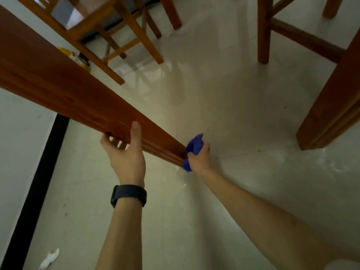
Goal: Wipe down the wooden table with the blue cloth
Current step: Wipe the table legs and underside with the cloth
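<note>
Head view — left hand (126, 153) grips table leg (78, 96), right hand (199, 159) clutches one cloth (194, 144)

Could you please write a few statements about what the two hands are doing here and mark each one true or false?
1. The right hand presses the blue cloth against the lower end of the wooden table leg. True.
2. A dark band sits on the wrist of the left hand. True.
3. The left hand hangs free and touches nothing. False: it grips the wooden table leg, with its thumb laid across the face.
4. The blue cloth lies spread out flat and untouched. False: it is bunched up in the right hand.
</note>
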